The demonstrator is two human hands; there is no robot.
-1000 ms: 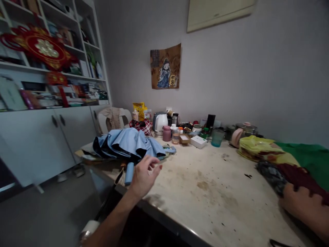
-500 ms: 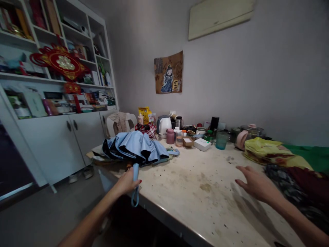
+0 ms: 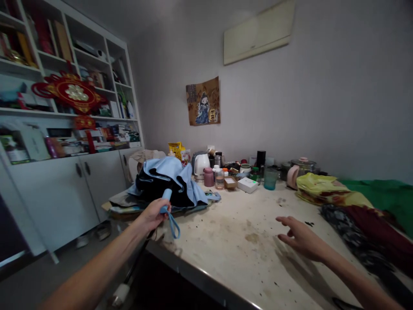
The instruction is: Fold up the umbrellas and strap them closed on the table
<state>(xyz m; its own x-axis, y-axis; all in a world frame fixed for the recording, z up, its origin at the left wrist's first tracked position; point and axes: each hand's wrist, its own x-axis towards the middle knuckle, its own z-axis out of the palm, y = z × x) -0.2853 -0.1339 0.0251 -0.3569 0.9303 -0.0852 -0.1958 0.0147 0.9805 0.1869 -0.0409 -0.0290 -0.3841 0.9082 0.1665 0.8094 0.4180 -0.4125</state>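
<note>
A light blue umbrella (image 3: 174, 170) with a black lining is loosely folded over the table's left corner. My left hand (image 3: 156, 214) is wrapped round its blue handle, and a wrist loop hangs from the handle's end. Papers or bags (image 3: 124, 202) lie beneath the canopy. On the right, my right hand (image 3: 298, 237) hovers over the stained tabletop (image 3: 232, 241), fingers stretched out and holding nothing. Nearest to it is a dark patterned cloth (image 3: 345, 232).
Along the wall stand a white kettle (image 3: 201, 165), a pink jar (image 3: 208, 177), a small white box (image 3: 247, 185) and a teal cup (image 3: 270, 178). A yellow plastic bag (image 3: 322, 187) lies at the right. A white cabinet (image 3: 58, 202) stands left, beyond the table edge.
My left hand has raised and tilted the umbrella handle, and the canopy has turned to show more of its black underside. My right hand has shifted left in view. The camera has tilted up slightly.
</note>
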